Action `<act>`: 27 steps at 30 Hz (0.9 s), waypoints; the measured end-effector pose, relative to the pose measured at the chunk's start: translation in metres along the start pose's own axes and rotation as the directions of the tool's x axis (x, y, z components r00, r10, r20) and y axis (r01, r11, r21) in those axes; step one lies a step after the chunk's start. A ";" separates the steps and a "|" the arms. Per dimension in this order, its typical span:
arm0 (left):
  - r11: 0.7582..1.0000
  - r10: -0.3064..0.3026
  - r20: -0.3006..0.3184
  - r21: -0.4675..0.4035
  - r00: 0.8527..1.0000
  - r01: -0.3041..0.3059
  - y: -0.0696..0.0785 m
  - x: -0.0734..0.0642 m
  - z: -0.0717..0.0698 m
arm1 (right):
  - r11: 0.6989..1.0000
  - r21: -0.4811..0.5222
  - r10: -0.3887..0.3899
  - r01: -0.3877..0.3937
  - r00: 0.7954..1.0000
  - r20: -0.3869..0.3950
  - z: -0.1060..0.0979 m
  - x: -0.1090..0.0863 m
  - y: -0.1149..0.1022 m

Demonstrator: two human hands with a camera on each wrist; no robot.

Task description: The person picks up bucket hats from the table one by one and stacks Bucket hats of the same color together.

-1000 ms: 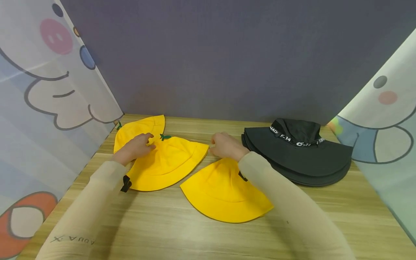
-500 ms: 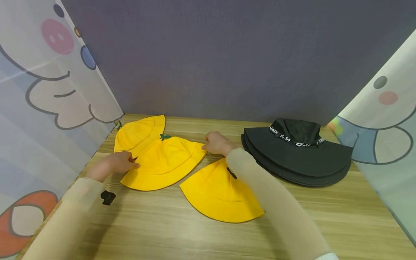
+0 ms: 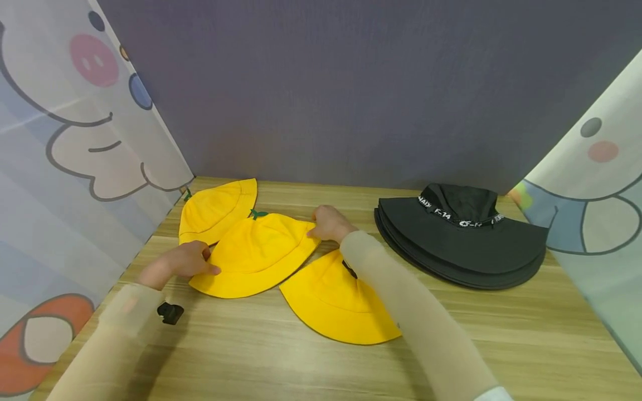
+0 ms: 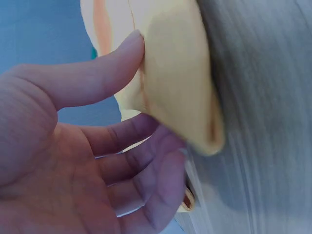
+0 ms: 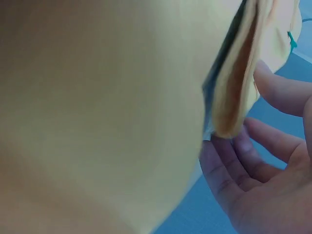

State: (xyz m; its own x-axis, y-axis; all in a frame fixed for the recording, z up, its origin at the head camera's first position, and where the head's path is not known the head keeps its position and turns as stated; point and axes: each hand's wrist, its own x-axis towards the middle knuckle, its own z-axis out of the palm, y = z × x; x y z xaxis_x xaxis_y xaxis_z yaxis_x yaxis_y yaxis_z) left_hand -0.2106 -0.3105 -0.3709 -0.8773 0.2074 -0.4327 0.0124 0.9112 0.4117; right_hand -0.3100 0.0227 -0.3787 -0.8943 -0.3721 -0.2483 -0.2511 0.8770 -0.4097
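The middle yellow hat (image 3: pixel 258 253) is lying just left of and below the frame's centre, the left hand (image 3: pixel 183 260) pinching its left brim end, thumb above and fingers curling beneath, while the right hand (image 3: pixel 331 223) is pinching its right end likewise; another yellow hat (image 3: pixel 213 209) is sitting toward the upper left, a third yellow hat (image 3: pixel 341 301) is lying lower centre (the right sleeve (image 3: pixel 411 301) is partly covering it), and stacked black hats (image 3: pixel 466 245) are resting at centre right
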 end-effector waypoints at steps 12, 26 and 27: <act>1.000 -0.008 -0.075 0.000 0.997 0.008 0.000 0.001 0.005 | 1.000 -0.003 -0.015 0.015 1.000 0.006 0.005 -0.002 0.004; 0.994 0.107 -0.202 -0.005 0.973 -0.111 0.015 -0.010 -0.033 | 0.992 0.084 -0.094 0.094 0.996 -0.001 -0.018 -0.021 0.009; 0.994 0.108 -0.206 -0.002 0.973 -0.110 0.018 -0.011 -0.035 | 0.992 0.080 -0.096 0.096 0.995 0.001 -0.021 -0.024 0.009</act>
State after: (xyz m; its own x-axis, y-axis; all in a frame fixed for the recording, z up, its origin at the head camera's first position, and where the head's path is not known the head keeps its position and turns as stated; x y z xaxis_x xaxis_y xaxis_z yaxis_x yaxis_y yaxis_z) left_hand -0.2178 -0.3089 -0.3306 -0.9509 0.2264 -0.2111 0.1082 0.8820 0.4586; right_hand -0.2986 0.0459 -0.3580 -0.8658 -0.4551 -0.2082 -0.3053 0.8099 -0.5008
